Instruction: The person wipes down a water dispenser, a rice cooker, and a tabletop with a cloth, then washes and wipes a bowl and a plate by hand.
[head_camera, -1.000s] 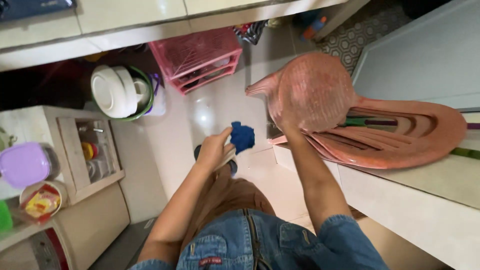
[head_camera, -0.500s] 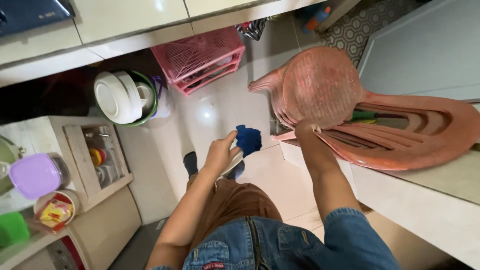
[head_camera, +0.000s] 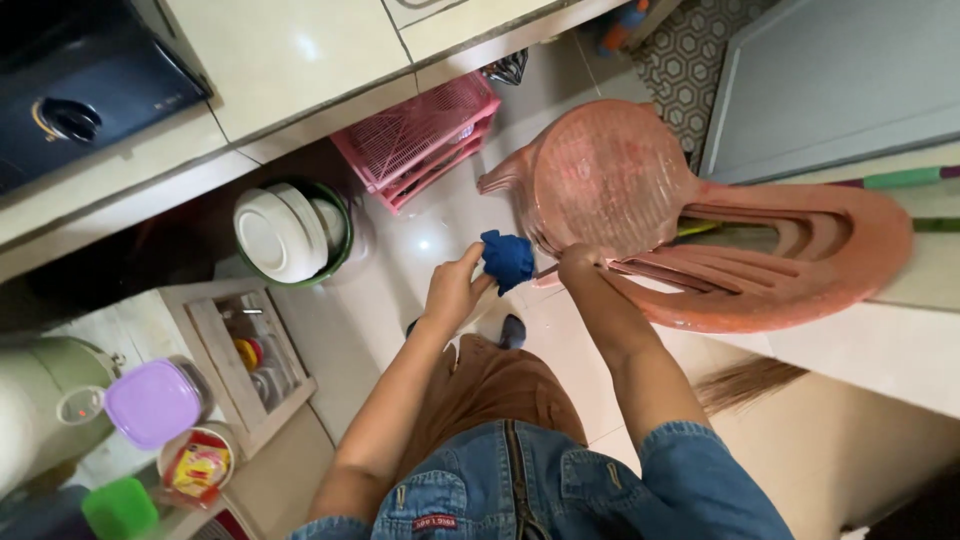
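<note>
A salmon-pink plastic chair (head_camera: 700, 220) lies tipped on its side across the white tiled floor, its round seat facing me. My right hand (head_camera: 578, 266) grips the front edge of the seat near a leg. My left hand (head_camera: 455, 290) holds a bunched dark blue cloth (head_camera: 508, 260) just left of the chair's edge, close to my right hand. My denim sleeves and brown trousers fill the lower middle of the view.
A pink plastic basket (head_camera: 420, 135) stands under the counter. White plates in a green basin (head_camera: 290, 232) sit left of it. A low shelf (head_camera: 235, 355) holds jars; a purple-lidded container (head_camera: 152, 402) and a green lid are at lower left. A grey door (head_camera: 830, 85) is top right.
The view has shifted a little. My left hand has brought the blue cloth up and closer to the chair's edge. My right hand keeps its hold on the seat.
</note>
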